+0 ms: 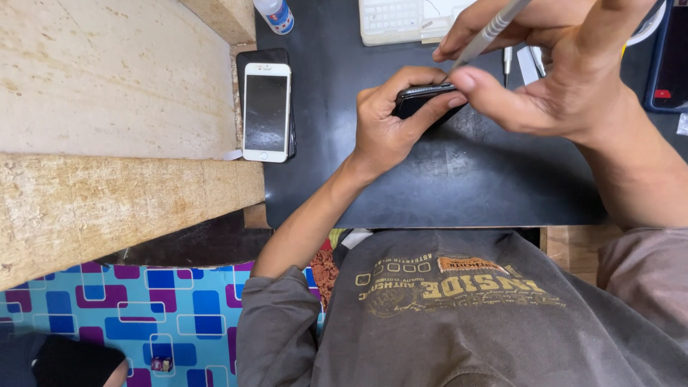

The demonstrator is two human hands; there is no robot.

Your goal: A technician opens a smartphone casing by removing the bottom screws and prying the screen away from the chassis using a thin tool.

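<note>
My left hand (390, 122) grips a black phone (424, 99) by its edge, tilted up off the black work mat (459, 179). My right hand (545, 79) is just right of it and above it, holding a thin silver tool (494, 27) between the fingers. The tool's tip points down at the phone's top edge, and the right thumb rests against the phone's end. Most of the phone is hidden by my fingers.
A white phone (266, 111) lies face up on a darker one at the mat's left edge. A wooden bench top (107, 93) fills the left. A small bottle (276, 14), a white tray (394, 20) and tweezers (507, 61) sit at the back. A dark device (670, 64) lies far right.
</note>
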